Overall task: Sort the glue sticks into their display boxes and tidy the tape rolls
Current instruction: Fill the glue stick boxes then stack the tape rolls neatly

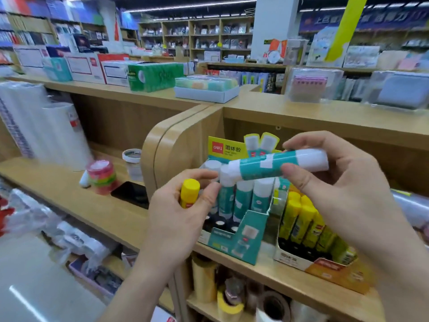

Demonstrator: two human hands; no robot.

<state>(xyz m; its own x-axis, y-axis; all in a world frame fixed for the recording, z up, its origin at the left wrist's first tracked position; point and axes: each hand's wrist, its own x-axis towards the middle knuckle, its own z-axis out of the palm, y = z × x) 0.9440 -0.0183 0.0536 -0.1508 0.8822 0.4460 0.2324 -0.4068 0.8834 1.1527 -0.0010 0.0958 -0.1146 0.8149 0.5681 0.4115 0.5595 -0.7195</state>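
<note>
Teal-and-white glue stick (274, 165) at centre frame, lying nearly level, too blurred for its label to be read. Yellow glue stick (190, 192) mostly hidden inside the left hand (181, 205), with only the cap and a strip of label on show. Both forearms cut off at the bottom edge. Tape rolls (229, 303) on the lower shelf at bottom centre dim and overlapping, number impossible to tell. Right hand (336, 182) at centre right, pinching the teal-and-white glue stick near its right-hand white cap, thumb beneath and fingers over the top. Left hand at lower centre, curled round the yellow glue stick, thumb and forefinger touching the left white end of the teal-and-white glue stick. Held just above and in front of the teal display box (241, 240), itself on the wooden shelf (92, 212) beside the yellow display box (325, 263) at lower right. Two hands, two sticks in them, two display boxes. Three teal sticks (243, 198) upright in plain view in the teal display box, a fourth white cap half behind the held one. Yellow sticks (299, 217) in their box packed and smeared, at least four. One stack of coloured tape (102, 176) at centre left, next to a flat black slab (131, 194).
</note>
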